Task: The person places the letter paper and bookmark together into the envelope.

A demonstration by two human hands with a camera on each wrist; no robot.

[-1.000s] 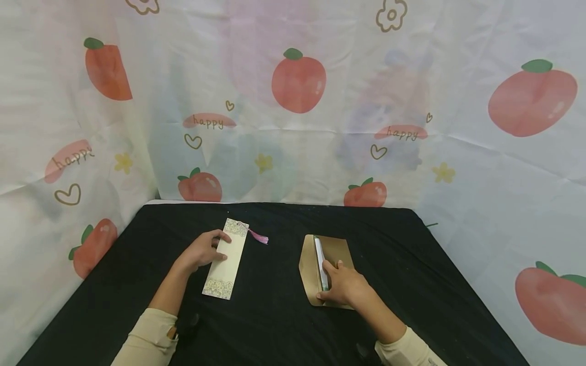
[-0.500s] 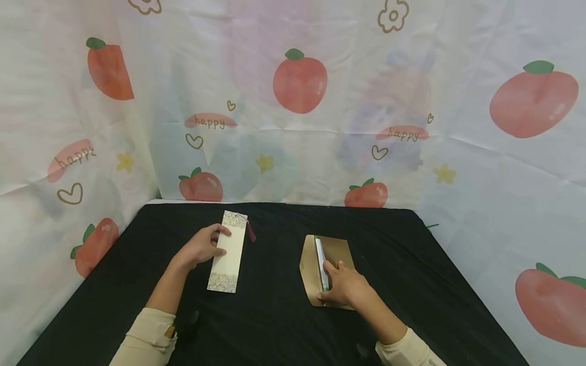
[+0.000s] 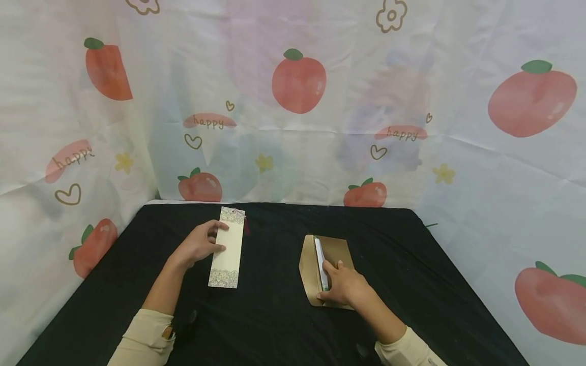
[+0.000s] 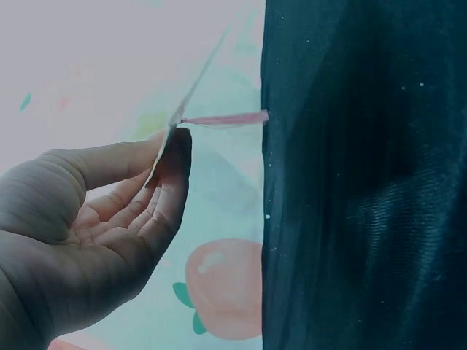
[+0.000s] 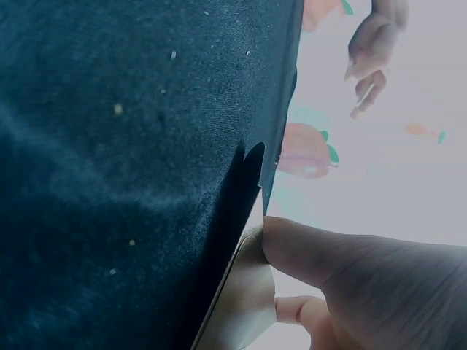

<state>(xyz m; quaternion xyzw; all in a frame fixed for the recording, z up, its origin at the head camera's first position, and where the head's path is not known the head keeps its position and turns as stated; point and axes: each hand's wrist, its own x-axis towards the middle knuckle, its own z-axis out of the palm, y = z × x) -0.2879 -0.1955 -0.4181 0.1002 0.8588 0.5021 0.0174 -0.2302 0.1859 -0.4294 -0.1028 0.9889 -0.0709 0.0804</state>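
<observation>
Bookmark [image 3: 229,262], its long axis pointing away from the person, lies directly right of the left hand [image 3: 198,246], pinched at its edge between thumb and bent fingers, while the right hand [image 3: 345,285] grips the brown envelope [image 3: 337,248], well apart to the right.

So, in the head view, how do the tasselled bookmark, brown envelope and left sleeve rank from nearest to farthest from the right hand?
1. Brown envelope: touching the right hand.
2. Tasselled bookmark: to the left, in the left hand.
3. Left sleeve: farther left, bottom edge.
</observation>
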